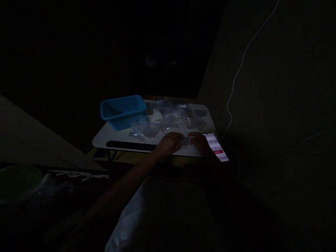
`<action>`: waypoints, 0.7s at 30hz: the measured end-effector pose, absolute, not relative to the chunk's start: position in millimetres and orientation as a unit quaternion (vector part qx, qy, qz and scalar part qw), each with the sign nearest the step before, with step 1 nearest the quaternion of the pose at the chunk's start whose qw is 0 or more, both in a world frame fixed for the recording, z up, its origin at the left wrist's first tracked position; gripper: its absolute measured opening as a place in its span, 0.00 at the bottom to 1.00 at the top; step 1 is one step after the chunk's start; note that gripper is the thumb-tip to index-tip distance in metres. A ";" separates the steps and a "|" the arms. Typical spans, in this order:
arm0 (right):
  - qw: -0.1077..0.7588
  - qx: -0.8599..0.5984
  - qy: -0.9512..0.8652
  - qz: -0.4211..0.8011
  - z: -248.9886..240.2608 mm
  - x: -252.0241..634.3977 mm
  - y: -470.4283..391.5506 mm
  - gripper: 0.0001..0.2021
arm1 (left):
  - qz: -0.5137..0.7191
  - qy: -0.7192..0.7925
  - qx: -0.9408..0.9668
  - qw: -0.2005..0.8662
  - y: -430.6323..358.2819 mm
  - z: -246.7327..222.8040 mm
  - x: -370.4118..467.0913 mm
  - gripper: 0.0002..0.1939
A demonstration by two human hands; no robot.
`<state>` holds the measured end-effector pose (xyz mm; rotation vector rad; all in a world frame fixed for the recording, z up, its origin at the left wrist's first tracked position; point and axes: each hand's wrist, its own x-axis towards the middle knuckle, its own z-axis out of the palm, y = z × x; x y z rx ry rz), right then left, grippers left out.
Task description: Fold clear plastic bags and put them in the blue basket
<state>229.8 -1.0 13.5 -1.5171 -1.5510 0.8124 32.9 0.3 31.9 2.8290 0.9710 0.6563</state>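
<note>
The scene is very dark. Near the front edge of a small white table [101, 138], a small clear plastic bag [185, 141] lies between my two hands. My left hand [170, 143] is closed over the bag's left side, with its fingers curled. From the other side, my right hand [198, 141] has curled fingertips at the bag's right edge; its palm is in shadow. Beyond my hands spreads a loose pile of clear plastic bags [170, 119]. A small white item [155, 115] sits among them.
A blue plastic basin [126, 120] stands at the table's left. A lit phone [217, 147] lies right of my right hand. A dark slot [130, 145] runs along the front edge. A white cable [233, 87] hangs down the right wall. A green basket [19, 180] is at lower left.
</note>
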 end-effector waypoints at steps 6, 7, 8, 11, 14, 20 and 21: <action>0.440 -0.533 -0.699 0.181 3.7 229.2 -1.5 0.20 | 0.229 0.338 0.912 0.045 10.9 46.0 39.5 0.13; 0.439 -0.525 -0.711 0.161 2.3 227.6 -0.6 0.19 | 0.224 0.340 0.912 0.046 11.7 48.4 40.8 0.13; 0.435 -0.519 -0.721 0.146 1.3 225.9 0.2 0.18 | 0.218 0.344 0.912 0.048 12.3 50.3 42.1 0.12; 0.422 -0.514 -0.739 0.108 1.5 219.9 0.4 0.15 | 0.204 0.380 0.901 0.056 13.3 52.5 44.9 0.13; 0.416 -0.508 -0.752 0.066 4.6 214.8 -2.9 0.14 | 0.196 0.422 0.882 0.069 14.7 50.9 45.3 0.14; 0.364 -0.503 -0.784 -0.007 10.6 209.2 -8.7 0.25 | 0.219 0.452 0.857 0.117 19.8 50.1 43.2 0.13; 0.354 -0.504 -0.788 -0.014 11.2 208.7 -8.6 0.24 | 0.219 0.453 0.856 0.121 20.5 50.4 43.3 0.13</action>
